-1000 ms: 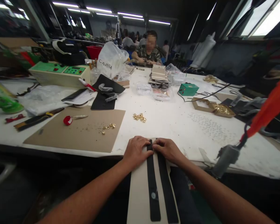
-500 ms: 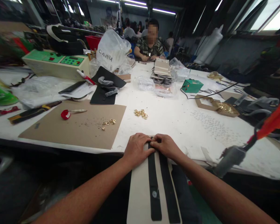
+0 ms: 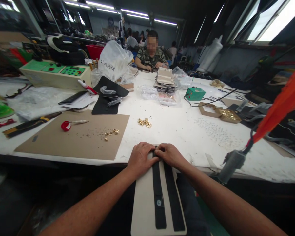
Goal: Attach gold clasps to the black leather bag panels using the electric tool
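A beige panel (image 3: 144,206) with two long black strips lies over the table's front edge and reaches down toward my lap. My left hand (image 3: 142,159) rests on the far end of the panel, its fingers closed on the tip of the left black strip (image 3: 157,183). Right beside it, my right hand (image 3: 169,155) pinches at the same strip end; the fingertips of both hands meet there. A small round metal piece (image 3: 159,203) sits near the strip's lower end. Beyond the hands lies a small pile of gold rings (image 3: 144,123).
Brown cardboard (image 3: 76,141) with more gold hardware (image 3: 112,132) lies at left. A green box (image 3: 195,93) and an open carton of gold parts (image 3: 228,114) stand at right. A grey tool (image 3: 232,165) hangs at right. A person (image 3: 151,54) sits opposite.
The view has shifted slightly, so table items appear a little lower and further left. Both hands stay at the strip's end. The person opposite has moved their hands slightly.
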{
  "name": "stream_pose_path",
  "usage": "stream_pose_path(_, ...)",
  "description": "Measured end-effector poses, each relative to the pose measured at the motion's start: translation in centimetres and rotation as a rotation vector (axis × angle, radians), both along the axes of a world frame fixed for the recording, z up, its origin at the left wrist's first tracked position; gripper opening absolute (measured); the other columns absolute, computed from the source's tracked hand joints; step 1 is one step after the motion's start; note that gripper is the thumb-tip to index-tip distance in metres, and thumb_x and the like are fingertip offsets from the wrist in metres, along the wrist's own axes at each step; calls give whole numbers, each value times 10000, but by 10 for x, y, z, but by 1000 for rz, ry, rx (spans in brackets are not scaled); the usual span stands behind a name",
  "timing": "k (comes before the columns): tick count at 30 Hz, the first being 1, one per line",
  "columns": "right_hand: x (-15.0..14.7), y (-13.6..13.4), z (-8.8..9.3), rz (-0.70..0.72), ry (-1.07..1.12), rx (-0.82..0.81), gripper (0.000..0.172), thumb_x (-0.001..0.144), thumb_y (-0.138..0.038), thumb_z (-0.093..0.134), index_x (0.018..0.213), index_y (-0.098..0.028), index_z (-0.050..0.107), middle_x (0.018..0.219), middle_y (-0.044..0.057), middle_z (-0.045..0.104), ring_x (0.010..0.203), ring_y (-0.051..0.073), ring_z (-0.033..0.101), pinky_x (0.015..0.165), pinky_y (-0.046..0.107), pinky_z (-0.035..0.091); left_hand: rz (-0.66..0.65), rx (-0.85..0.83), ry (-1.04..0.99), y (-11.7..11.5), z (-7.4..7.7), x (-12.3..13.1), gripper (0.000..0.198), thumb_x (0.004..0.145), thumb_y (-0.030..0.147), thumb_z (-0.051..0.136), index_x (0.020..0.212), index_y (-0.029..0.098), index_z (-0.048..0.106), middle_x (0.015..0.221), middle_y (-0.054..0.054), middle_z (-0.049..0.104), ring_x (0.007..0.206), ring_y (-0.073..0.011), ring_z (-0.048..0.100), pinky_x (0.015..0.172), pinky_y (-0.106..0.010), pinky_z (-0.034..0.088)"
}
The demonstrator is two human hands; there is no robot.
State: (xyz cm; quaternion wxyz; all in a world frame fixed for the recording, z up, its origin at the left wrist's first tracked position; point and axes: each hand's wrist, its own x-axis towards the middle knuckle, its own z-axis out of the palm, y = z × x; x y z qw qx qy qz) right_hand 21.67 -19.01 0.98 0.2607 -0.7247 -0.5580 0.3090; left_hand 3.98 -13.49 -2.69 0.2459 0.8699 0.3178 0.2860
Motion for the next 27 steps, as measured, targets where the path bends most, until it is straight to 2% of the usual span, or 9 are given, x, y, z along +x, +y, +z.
stream_pose_path(2, -1, -12, 3, -39, 44, 77, 161, 885, -321, 611, 867, -213, 729, 853, 13, 746, 825, 194, 674, 769, 296, 475, -3, 7, 1, 0, 1, 0, 355, 781, 332, 888, 1092, 262, 732, 1167, -24, 763, 1157, -259, 638, 1008, -448, 477)
stream_pose_path(5, 3, -50, 8, -216, 119, 255, 260, 931, -429, 601, 998, -209, 722, 946, 45, 757, 878, 220, 697, 822, 329, 520, -6, 12, -2, -1, 4, 0, 321, 777, 307, 891, 1058, 269, 741, 1183, -14, 767, 1173, -260, 635, 1021, -460, 472)
stream_pose_path(10, 38, -152, 7, -731, -151, 479, 416, 848, -581, 706, 1016, -200, 710, 1002, 85, 734, 872, 267, 702, 839, 392, 547, -6, -5, -3, -1, 3, 1, 289, 775, 290, 890, 1029, 268, 752, 1185, -11, 777, 1175, -271, 643, 1028, -480, 468)
stream_pose_path(14, 87, -203, -6, -1086, -358, 420, 781, 769, -635, 769, 1378, -176, 601, 1292, 160, 669, 1025, 337, 704, 926, 470, 535, -16, -11, 3, 1, 1, 2, 289, 784, 299, 880, 1046, 271, 761, 1193, -19, 778, 1175, -282, 645, 1024, -499, 466)
stream_pose_path(17, 121, -204, -15, -1080, -319, 265, 873, 730, -683, 753, 1391, -133, 603, 1270, 187, 680, 1055, 375, 693, 947, 501, 521, -25, -11, 7, 2, 0, 3, 286, 783, 298, 882, 1042, 268, 764, 1197, -14, 779, 1177, -282, 645, 1020, -502, 467)
stream_pose_path(20, 139, -186, -14, -1002, -289, 45, 641, 748, -691, 698, 1037, -120, 746, 911, 158, 737, 961, 404, 689, 889, 510, 510, -23, -12, 10, 3, 0, 3, 297, 772, 296, 892, 1040, 265, 768, 1194, -8, 783, 1171, -278, 652, 1017, -498, 470)
stream_pose_path(22, 135, -172, -7, -1025, -264, -15, 559, 765, -691, 681, 839, -139, 737, 749, 144, 701, 863, 402, 681, 807, 499, 506, -21, -17, 9, 3, 0, 3, 303, 771, 300, 895, 1044, 267, 769, 1194, -4, 784, 1172, -271, 654, 1026, -491, 468)
stream_pose_path(24, 118, -157, 3, -1005, -150, 36, 538, 790, -692, 682, 767, -155, 713, 688, 120, 680, 755, 353, 668, 738, 465, 502, -24, -17, 10, 2, -1, 2, 304, 775, 308, 894, 1049, 269, 769, 1194, -3, 784, 1174, -265, 652, 1036, -485, 464)
stream_pose_path(27, 76, -124, 20, -773, 243, 346, 448, 798, -616, 766, 882, -181, 697, 747, 58, 697, 732, 260, 665, 723, 387, 518, -23, -3, 13, 2, -2, 3, 301, 787, 322, 887, 1058, 266, 767, 1202, -6, 779, 1186, -268, 642, 1038, -484, 459)
